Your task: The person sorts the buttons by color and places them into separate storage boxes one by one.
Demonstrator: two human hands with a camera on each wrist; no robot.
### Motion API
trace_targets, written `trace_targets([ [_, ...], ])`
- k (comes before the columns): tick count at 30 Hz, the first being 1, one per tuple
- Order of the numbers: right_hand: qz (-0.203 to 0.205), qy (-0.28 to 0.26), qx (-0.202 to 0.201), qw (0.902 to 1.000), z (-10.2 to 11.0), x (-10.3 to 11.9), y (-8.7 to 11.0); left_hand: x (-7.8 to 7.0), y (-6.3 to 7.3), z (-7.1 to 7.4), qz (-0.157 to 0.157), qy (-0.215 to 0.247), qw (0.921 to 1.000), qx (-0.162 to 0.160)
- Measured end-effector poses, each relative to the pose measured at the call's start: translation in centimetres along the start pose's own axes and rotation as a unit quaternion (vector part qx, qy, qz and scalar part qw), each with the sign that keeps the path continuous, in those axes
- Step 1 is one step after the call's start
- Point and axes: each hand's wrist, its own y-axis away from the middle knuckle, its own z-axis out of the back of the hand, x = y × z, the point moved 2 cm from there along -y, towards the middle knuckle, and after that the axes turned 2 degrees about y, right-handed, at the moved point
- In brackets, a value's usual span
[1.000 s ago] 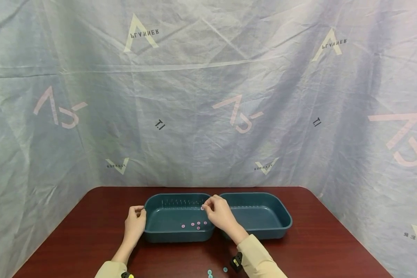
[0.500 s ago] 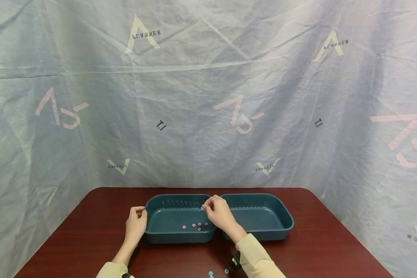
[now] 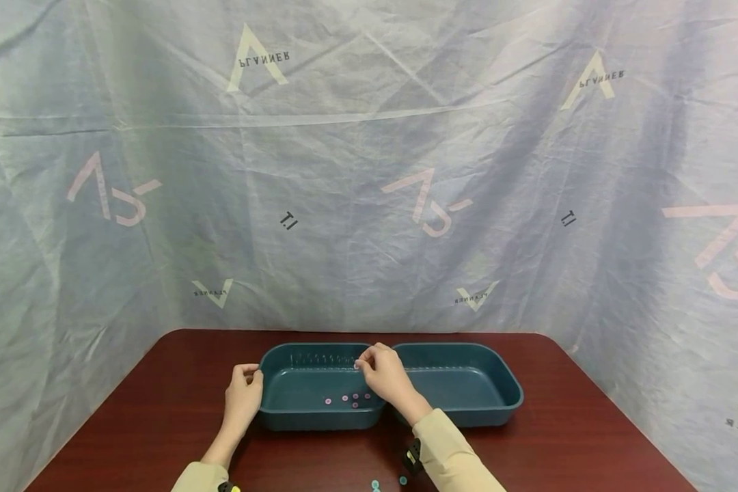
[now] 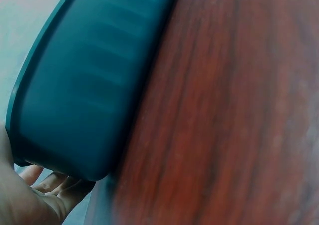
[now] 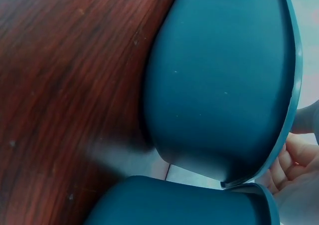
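Note:
My left hand (image 3: pixel 244 395) grips the left end of the left dark teal plastic tray (image 3: pixel 320 420). In the left wrist view the thumb lies at the rim and the fingers (image 4: pixel 52 182) curl against the end wall. Over the right end of that tray, my right hand (image 3: pixel 387 376) pinches a small pink button (image 3: pixel 357 366) between thumb and fingertips. Several more pink buttons (image 3: pixel 345 398) lie on the tray floor towards the front right. In the right wrist view the right hand (image 5: pixel 294 172) shows beyond the tray rims; its fingertips are partly hidden there.
A second teal tray (image 3: pixel 461 417) stands just right of the first, with no buttons visible inside. Several light-blue buttons (image 3: pixel 402 480) lie on the dark red wooden table (image 3: pixel 320 461) near the front. A printed grey cloth (image 3: pixel 344 273) hangs behind and at both sides.
The view has shifted slightly, moving everything a little to the right in it. Both hands keep their places at the left tray, and the pink button stays pinched.

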Motion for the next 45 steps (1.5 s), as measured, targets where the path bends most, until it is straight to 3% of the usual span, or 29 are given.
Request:
trace_targets([
  [31,-0.009,0.033,0.02,0.9992,-1.7,-1.1,-1.2,-0.3,0.1,-0.2,-0.002,0.003,1.0,-0.001],
  [35,-0.003,0.029,0.016,0.9994,-1.7,-1.1,-1.2,-0.2,0.1,-0.2,-0.002,0.002,1.0,-0.001],
  [42,0.049,0.028,-0.011,0.9984,-1.6,-0.9,-0.9,0.0,0.1,0.0,0.001,0.004,1.0,-0.003],
  [45,0.034,0.029,-0.002,0.999,-1.7,-1.0,-1.0,0.0,0.0,0.0,0.001,0.002,1.0,-0.003],
])
